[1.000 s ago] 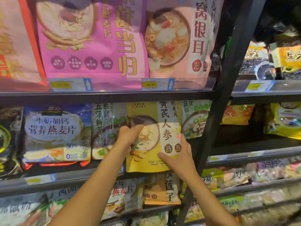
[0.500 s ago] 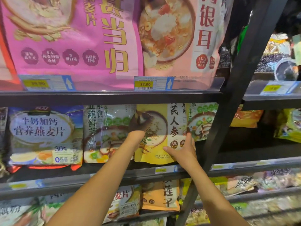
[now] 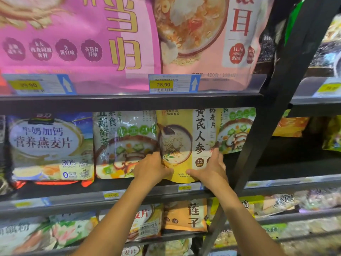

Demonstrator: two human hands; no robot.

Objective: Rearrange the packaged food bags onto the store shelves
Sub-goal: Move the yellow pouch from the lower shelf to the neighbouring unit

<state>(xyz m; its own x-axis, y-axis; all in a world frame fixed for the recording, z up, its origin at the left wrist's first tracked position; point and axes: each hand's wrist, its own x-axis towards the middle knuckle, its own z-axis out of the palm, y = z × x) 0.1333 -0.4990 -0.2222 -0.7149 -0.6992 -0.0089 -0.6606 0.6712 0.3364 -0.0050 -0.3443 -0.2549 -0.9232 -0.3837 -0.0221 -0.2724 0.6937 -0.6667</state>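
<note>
middle shelf (image 3: 129, 189) | blue oat bag (image 3: 49, 146), vegetable bag (image 3: 123, 145), yellow bag (image 3: 186, 145) upright

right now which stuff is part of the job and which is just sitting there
In hand:
yellow bag, on the middle shelf
left hand at its left edge
right hand at its right edge

Just sitting:
blue oatmeal bag
pink bag
orange bag
price tag

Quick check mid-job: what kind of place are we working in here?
Most likely a grocery shop aisle: black metal shelves stacked in tiers, a yellow-and-blue price tag reading 28.90, and rows of printed food bags like the yellow pouch.
</note>
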